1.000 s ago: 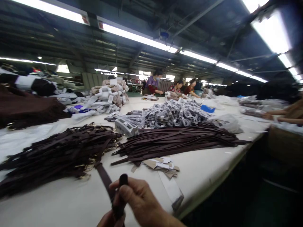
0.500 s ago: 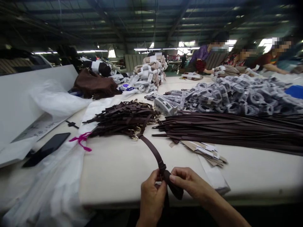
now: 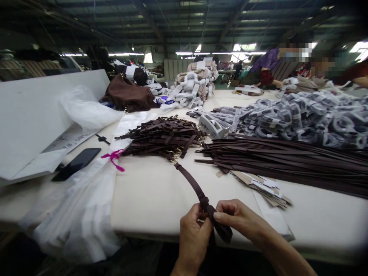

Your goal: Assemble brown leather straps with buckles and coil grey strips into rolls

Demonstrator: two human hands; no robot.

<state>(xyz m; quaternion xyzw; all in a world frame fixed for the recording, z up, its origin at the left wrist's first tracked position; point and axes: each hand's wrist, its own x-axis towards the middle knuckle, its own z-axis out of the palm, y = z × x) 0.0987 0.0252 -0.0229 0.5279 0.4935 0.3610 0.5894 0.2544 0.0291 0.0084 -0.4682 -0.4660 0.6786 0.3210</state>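
A dark brown strap (image 3: 193, 184) runs from the pile of short straps toward me, ending in my hands at the table's front edge. My left hand (image 3: 195, 234) pinches it near a buckle that the fingers partly hide. Close beside, my right hand (image 3: 238, 218) grips a looped part of the same strap between thumb and fingers. The loop hangs down below the right fingertips. Behind lies the heap of short brown straps (image 3: 161, 136) with gold-coloured clips. Long brown straps (image 3: 273, 157) lie stacked to the right.
Paper tags (image 3: 263, 188) lie right of my hands. A grey tape dispenser (image 3: 213, 126) stands between the strap piles. Plastic-wrapped coils (image 3: 290, 117) are heaped at the right. Plastic bags (image 3: 83, 214), a phone (image 3: 77, 164) and pink ties (image 3: 115, 158) are left. People work at the back right.
The view has swung left, so the scene sits further right. Both hands keep their hold on the strap, with little visible change in their grip.
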